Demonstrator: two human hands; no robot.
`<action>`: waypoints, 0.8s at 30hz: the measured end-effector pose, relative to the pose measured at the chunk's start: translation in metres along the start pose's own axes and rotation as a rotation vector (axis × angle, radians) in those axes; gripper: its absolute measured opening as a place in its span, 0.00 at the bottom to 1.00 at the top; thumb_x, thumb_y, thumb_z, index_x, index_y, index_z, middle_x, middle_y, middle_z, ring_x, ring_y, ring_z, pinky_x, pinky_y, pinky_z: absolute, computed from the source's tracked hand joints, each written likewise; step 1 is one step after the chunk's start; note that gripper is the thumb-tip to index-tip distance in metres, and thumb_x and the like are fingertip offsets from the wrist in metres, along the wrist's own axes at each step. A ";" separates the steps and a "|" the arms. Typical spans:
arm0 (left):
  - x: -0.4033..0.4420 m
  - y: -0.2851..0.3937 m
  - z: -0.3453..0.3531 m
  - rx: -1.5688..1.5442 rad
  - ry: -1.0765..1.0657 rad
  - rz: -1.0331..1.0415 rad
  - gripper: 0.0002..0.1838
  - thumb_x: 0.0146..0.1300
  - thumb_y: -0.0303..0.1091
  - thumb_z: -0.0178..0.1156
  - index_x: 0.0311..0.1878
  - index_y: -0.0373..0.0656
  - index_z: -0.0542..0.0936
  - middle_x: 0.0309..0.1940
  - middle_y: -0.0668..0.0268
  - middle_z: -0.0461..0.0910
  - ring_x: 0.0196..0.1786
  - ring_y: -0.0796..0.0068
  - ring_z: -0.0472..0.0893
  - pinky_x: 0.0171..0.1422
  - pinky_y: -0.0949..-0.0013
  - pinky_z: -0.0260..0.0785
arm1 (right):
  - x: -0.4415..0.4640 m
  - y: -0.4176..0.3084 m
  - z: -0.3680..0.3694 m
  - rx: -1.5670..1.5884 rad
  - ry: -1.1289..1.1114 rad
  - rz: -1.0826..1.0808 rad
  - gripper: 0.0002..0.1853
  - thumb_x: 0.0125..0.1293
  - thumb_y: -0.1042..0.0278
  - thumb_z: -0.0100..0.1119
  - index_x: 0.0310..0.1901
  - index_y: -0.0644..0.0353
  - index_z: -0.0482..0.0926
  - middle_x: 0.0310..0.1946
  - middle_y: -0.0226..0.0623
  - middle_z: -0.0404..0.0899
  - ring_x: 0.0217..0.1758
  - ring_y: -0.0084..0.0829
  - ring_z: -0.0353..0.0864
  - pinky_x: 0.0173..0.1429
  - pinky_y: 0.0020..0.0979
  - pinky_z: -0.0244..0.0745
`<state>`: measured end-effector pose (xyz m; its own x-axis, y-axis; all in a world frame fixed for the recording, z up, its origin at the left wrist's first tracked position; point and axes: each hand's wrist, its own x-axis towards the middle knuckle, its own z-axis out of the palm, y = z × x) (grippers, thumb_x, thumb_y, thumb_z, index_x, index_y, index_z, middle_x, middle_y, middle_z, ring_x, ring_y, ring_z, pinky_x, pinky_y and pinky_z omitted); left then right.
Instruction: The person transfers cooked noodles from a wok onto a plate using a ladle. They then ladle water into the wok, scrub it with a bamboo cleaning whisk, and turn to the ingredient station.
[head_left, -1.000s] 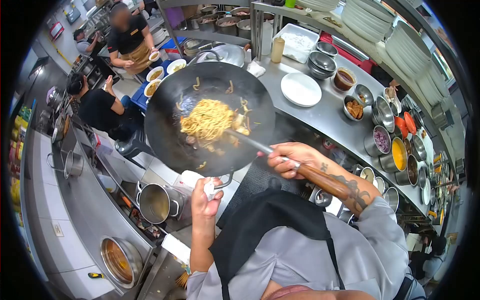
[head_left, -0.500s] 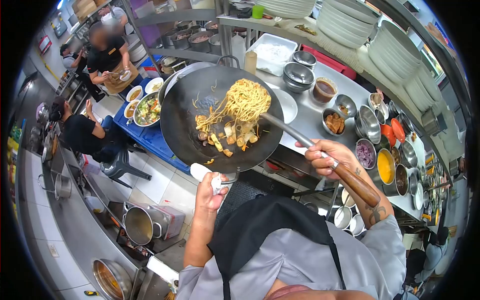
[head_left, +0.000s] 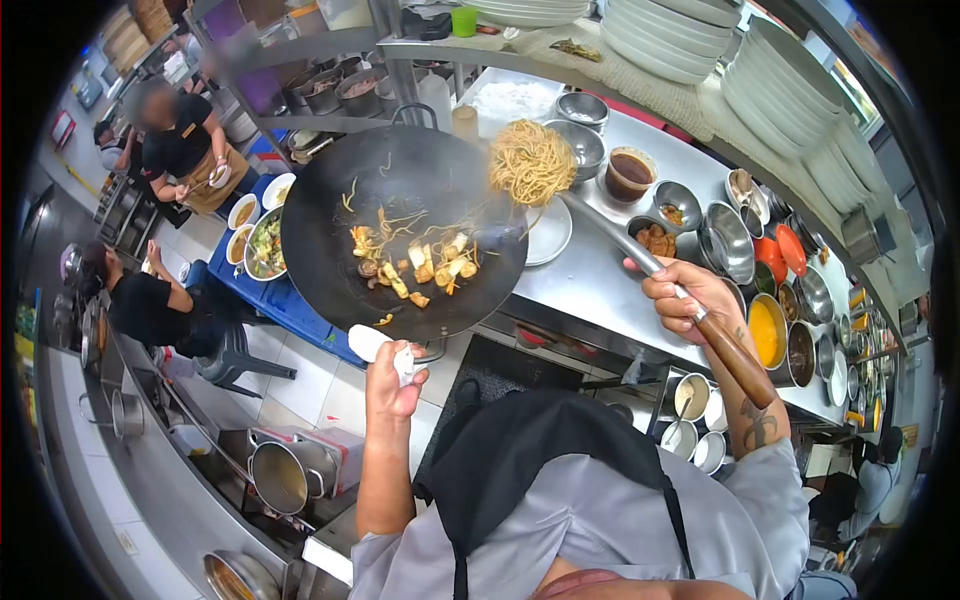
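My left hand [head_left: 395, 385] is closed on the near loop handle of a large black wok [head_left: 325, 240], with a folded white cloth [head_left: 370, 343] between. The wok is tilted. Browned chunks and a few stray noodle strands [head_left: 425, 262] lie inside it. My right hand [head_left: 692, 298] grips a long wok ladle [head_left: 640, 258] with a metal shaft and a wooden end. A heap of noodles [head_left: 532, 162] rides on its head, hiding the head's shape. The heap is at the wok's right rim, above a white plate [head_left: 550, 235] on the steel counter.
Metal bowls [head_left: 580, 145], a tub of brown sauce [head_left: 630, 175] and a yellow liquid pot [head_left: 767, 330] line the counter. Stacked plates [head_left: 780, 80] fill the shelf above. Left of the wok, a blue table [head_left: 300, 325] bears food bowls. People work at the far left.
The noodles on the ladle have moved right, from over the wok to its right rim. The wok sits further left in view, still in my left hand's grip. The camera view has shifted.
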<state>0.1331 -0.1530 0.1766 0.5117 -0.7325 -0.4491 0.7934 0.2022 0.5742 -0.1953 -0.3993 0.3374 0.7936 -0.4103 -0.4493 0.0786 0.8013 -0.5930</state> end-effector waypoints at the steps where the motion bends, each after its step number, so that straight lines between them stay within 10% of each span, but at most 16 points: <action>1: 0.003 0.004 0.000 0.012 0.003 0.010 0.03 0.61 0.30 0.55 0.36 0.44 0.72 0.27 0.64 0.76 0.32 0.74 0.78 0.21 0.72 0.62 | 0.007 0.001 -0.010 0.013 0.003 0.007 0.20 0.69 0.74 0.42 0.62 0.66 0.65 0.23 0.27 0.65 0.11 0.14 0.62 0.11 0.23 0.60; 16: -0.001 0.052 0.003 0.088 0.068 0.066 0.04 0.59 0.30 0.57 0.36 0.42 0.72 0.29 0.64 0.75 0.32 0.72 0.78 0.23 0.70 0.60 | 0.100 0.058 -0.084 -0.418 0.373 -0.043 0.11 0.60 0.77 0.49 0.45 0.62 0.73 0.20 0.27 0.70 0.12 0.17 0.66 0.14 0.23 0.58; 23: -0.013 0.054 -0.009 0.089 0.048 0.036 0.05 0.59 0.30 0.57 0.37 0.43 0.73 0.29 0.64 0.76 0.32 0.72 0.78 0.23 0.71 0.61 | 0.095 0.117 -0.081 -0.955 0.437 -0.336 0.25 0.60 0.76 0.47 0.61 0.71 0.68 0.18 0.26 0.70 0.11 0.19 0.67 0.15 0.24 0.63; 24: -0.012 0.054 -0.008 0.090 0.049 0.033 0.05 0.59 0.31 0.57 0.37 0.43 0.73 0.29 0.64 0.76 0.32 0.72 0.78 0.23 0.71 0.61 | 0.092 0.114 -0.075 -1.000 0.457 -0.312 0.25 0.61 0.74 0.50 0.60 0.74 0.68 0.21 0.38 0.74 0.15 0.28 0.74 0.20 0.31 0.70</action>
<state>0.1726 -0.1281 0.2077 0.5542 -0.6932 -0.4607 0.7440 0.1645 0.6476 -0.1583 -0.3782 0.1783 0.5138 -0.8149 -0.2683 -0.4439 0.0151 -0.8960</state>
